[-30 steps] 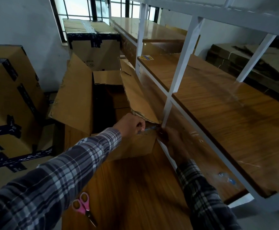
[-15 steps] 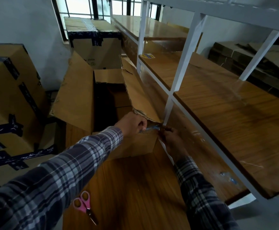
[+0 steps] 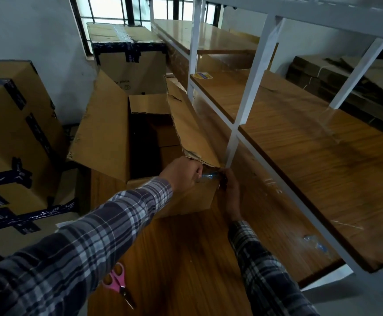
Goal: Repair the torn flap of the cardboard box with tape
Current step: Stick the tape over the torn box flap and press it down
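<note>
A: Hands, change since earlier frames: slight. Right hand (image 3: 230,190) has risen from below the box corner to meet the left hand (image 3: 182,173) at the torn edge.

B: Grip?

A: Both pinch a short strip of clear tape (image 3: 210,176), bluish, stretched between them. Left fingers curled tight on one end; right fingertips close on the other, partly in shadow.

B: Location of task item?

A: Torn flap (image 3: 190,128): right side of the open cardboard box (image 3: 186,201), ragged near end directly above the tape, leaning toward the white shelf post (image 3: 245,106). Box rests on the wooden table (image 3: 186,258). Pink scissors (image 3: 117,283) lie well apart, near edge.

B: Meaning?

A: Strip appears positioned at the box corner, not yet pressed down. Likely next: smoothing across the tear.
</note>
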{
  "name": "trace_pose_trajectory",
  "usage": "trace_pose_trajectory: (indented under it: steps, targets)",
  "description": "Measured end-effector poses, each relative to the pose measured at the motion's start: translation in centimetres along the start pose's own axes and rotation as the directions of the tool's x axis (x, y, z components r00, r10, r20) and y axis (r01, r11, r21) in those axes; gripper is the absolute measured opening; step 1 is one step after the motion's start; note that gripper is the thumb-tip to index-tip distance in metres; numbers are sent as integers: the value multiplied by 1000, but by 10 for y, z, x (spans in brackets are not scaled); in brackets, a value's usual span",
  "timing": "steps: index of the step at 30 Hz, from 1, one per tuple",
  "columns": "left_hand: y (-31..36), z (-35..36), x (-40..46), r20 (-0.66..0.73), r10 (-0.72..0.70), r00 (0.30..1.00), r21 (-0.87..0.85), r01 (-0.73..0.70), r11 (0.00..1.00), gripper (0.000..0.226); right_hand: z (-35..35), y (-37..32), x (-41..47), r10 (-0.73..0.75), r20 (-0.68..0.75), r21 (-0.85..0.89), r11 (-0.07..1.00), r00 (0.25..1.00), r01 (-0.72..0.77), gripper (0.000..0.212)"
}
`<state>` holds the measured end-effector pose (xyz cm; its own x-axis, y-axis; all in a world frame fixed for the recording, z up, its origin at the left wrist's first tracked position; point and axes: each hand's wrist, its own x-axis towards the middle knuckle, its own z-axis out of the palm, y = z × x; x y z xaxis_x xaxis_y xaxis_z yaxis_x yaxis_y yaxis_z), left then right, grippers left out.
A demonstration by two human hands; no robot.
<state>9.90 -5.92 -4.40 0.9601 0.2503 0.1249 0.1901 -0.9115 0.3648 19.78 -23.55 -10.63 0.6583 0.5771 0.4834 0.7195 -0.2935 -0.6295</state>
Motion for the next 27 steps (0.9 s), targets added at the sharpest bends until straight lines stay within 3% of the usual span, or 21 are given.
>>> trace_pose_trajectory:
  steps: [5, 7, 11, 15, 19, 24, 27]
  targets:
    - [9, 11, 0, -130, 42, 991, 44, -36, 998, 17, 3, 7, 5, 19, 71, 76, 997, 997, -24, 30]
    - [11, 15, 0, -187, 49, 981, 46, -41, 998, 15, 4, 11, 10, 55, 78, 22, 998, 995, -57, 30]
    - [11, 19, 0, -198, 74, 977, 66, -62, 996, 14, 12, 51, 15, 10, 81, -161, 987, 997, 3, 29]
    - [7, 17, -2, -183, 50, 982, 61, -39, 997, 15, -7, 17, 22, 56, 103, -57, 997, 993, -51, 20]
    - [9, 16, -2, -186, 41, 982, 95, -23, 995, 8, -25, -12, 25, -177, 167, -133, 971, 970, 200, 29]
    - [11, 20, -3, -220, 43, 975, 107, -19, 994, 13, -20, -11, 35, -270, 203, -113, 948, 941, 296, 16]
    - [14, 19, -2, -218, 39, 975, 104, -16, 994, 17, -18, -2, 45, -380, 203, -124, 904, 903, 408, 27]
